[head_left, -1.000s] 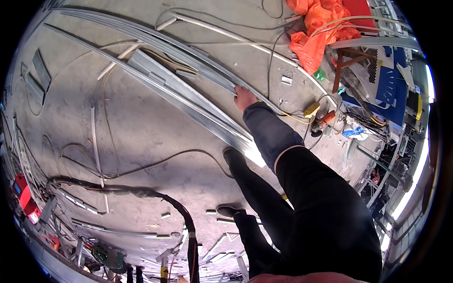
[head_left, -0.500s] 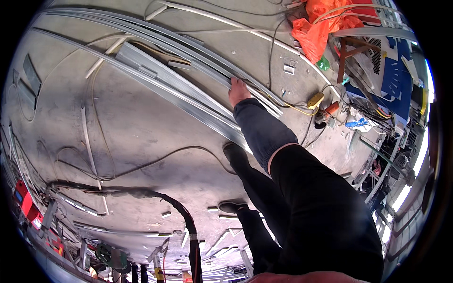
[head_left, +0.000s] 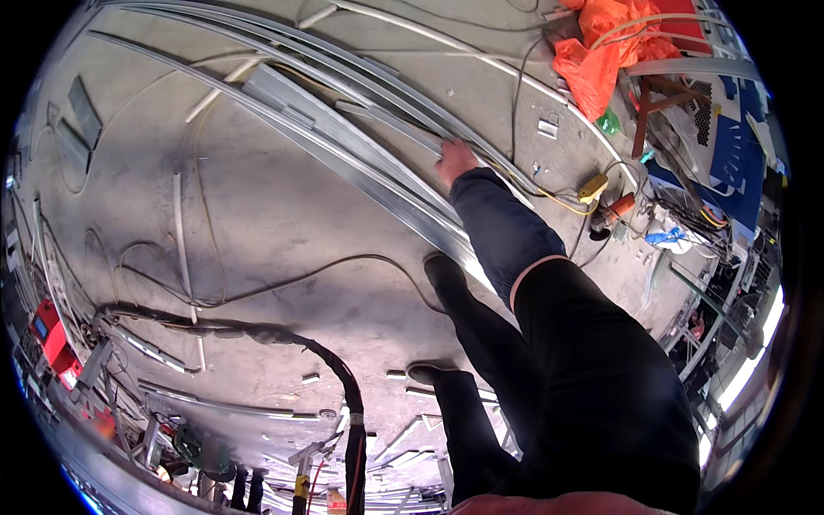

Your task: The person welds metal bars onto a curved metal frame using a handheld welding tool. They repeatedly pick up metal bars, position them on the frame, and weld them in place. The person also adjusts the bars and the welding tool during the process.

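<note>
Concrete floor (head_left: 257, 189), metal strip (head_left: 403, 131) in right fingers (head_left: 450, 149)

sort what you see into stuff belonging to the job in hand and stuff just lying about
Seemingly in use:
- right hand, on the metal profiles
- long grey metal profiles by that hand

Apparently just lying about:
- orange plastic bags
- green bottle
- yellow box on a cable
- orange power tool
</note>
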{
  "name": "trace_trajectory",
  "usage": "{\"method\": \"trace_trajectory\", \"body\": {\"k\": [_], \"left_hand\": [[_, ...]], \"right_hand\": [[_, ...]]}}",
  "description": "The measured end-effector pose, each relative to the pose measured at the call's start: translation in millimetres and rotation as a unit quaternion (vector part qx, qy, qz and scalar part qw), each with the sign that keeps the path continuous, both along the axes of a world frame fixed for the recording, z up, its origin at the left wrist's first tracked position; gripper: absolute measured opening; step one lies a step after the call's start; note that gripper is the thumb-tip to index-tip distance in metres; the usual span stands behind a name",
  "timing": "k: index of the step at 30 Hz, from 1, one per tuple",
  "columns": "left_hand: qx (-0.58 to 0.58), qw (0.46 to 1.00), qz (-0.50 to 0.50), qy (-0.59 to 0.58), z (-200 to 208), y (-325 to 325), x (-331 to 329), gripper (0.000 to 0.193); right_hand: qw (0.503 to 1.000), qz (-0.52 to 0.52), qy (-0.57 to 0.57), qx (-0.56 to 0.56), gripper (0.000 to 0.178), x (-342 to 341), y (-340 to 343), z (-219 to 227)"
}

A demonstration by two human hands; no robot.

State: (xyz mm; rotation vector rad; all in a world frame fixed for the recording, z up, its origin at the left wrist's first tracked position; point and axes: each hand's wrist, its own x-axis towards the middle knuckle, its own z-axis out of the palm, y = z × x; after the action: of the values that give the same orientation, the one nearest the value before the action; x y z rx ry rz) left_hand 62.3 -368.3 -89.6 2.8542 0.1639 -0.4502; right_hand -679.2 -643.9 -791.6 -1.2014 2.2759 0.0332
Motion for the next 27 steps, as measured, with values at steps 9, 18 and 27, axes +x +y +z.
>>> {"method": "trace_trajectory", "body": {"k": [9, 18, 27], "left_hand": [[0.113, 0.98, -0.142, -0.081, 6.8, 8.3, -7.8, 0.08], [0.002, 0.951, -0.261, -0.162, -9.1, 41.3, 42.7, 0.072], [-0.056, 0.974, -0.208, -0.076, 13.1, 48.2, -6.1, 0.093]], "right_hand": [[0.956, 0.178, -0.223, 0.066, 0.042, -16.9, 55.6, 234.8], [0.871, -0.041, -0.475, 0.115, 0.02, -55.1, 29.6, 557.2], [0.751, -0.154, -0.613, 0.193, 0.014, -50.0, -14.6, 705.0]]}}
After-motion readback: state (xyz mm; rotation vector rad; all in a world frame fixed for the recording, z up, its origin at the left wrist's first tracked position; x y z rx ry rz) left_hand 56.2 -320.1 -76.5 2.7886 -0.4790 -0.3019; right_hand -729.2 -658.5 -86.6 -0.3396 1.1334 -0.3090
